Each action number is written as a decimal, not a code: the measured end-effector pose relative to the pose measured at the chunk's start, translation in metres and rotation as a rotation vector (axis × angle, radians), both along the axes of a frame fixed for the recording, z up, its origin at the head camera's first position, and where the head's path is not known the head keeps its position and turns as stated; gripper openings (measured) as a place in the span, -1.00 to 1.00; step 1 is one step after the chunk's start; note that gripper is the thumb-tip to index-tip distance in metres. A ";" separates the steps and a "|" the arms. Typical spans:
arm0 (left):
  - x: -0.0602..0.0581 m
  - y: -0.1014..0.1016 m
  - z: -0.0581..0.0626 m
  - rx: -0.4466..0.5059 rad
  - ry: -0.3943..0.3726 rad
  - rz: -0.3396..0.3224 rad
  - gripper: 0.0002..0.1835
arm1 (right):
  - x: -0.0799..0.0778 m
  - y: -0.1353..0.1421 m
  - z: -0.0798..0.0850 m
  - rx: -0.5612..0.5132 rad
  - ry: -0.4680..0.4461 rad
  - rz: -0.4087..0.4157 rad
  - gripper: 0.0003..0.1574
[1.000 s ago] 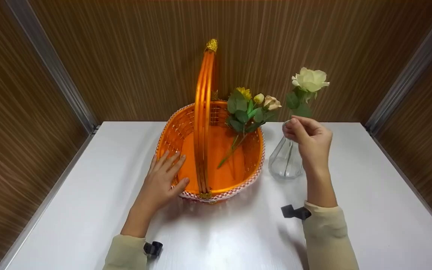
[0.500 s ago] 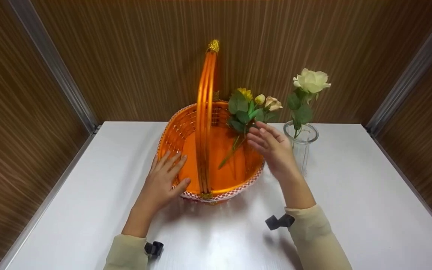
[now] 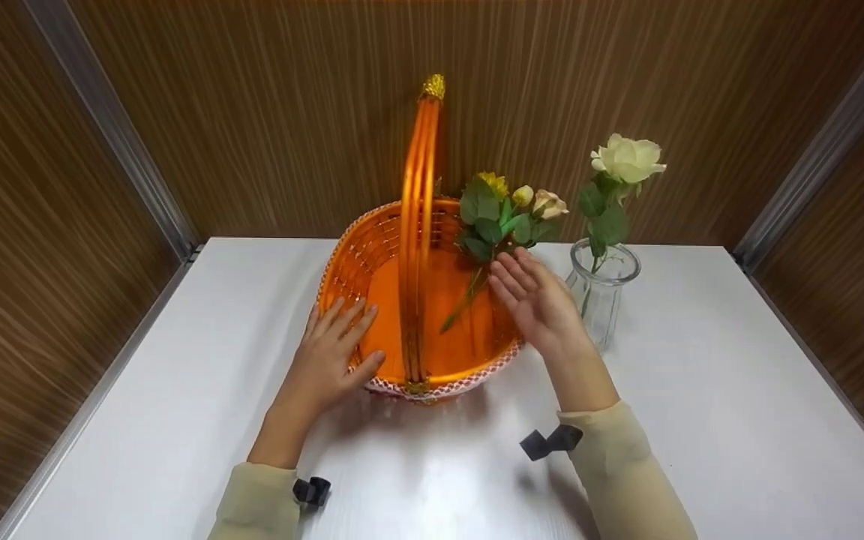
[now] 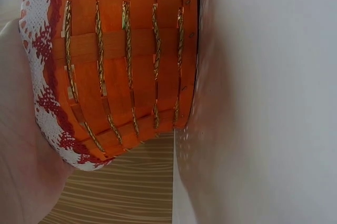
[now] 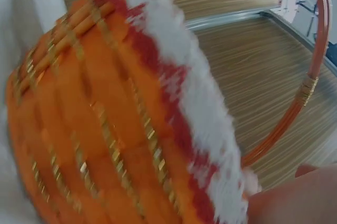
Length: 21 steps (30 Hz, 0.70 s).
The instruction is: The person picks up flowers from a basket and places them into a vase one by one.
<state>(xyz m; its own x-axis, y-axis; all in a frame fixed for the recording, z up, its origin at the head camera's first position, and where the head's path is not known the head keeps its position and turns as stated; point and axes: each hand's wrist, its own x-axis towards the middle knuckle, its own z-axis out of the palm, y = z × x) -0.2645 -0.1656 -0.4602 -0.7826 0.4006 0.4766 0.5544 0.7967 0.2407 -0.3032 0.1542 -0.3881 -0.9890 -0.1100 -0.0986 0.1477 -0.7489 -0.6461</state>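
An orange woven basket (image 3: 462,384) with a tall arched handle and red-and-white trim stands on the white table. My left hand (image 3: 323,360) rests on its left rim, fingers straight and spread. At the right rim is my right hand (image 3: 548,307), with fingers extended; in the right wrist view, part of this hand (image 5: 300,197) shows by the lace trim (image 5: 210,124). Inside the basket, several flowers lean on the far right rim: a yellow flower (image 3: 492,182), a pale bud (image 3: 523,196) and a peach rose (image 3: 550,204). Their green stems (image 3: 462,304) slant down toward the basket floor.
Just right of the right hand stands a clear glass vase (image 3: 603,307), partly hidden by that hand. A cream rose (image 3: 629,159) stands upright in it. Behind the table rises a brown wood-grain panel (image 3: 289,120), with similar panels at both sides.
My right hand has let go of the rose in the vase and moved left to the basket's right rim. The vase now stands upright instead of tilted. The left hand has stayed on the rim.
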 end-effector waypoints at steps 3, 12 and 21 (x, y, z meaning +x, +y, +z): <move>-0.002 0.001 0.000 -0.011 0.000 -0.003 -0.27 | -0.003 -0.001 0.001 -0.061 -0.061 -0.005 -0.42; 0.000 0.000 0.001 -0.012 -0.004 0.004 -0.28 | -0.020 -0.012 -0.005 -0.016 -0.217 0.081 -0.16; 0.001 0.000 0.001 -0.002 0.002 -0.002 -0.28 | -0.035 -0.017 -0.003 0.007 -0.328 0.102 -0.11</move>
<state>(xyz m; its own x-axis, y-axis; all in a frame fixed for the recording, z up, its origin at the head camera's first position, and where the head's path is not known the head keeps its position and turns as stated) -0.2639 -0.1660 -0.4595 -0.7809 0.4030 0.4774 0.5562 0.7965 0.2374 -0.3379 0.1375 -0.3914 -0.8885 -0.2050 -0.4104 0.4223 -0.7152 -0.5570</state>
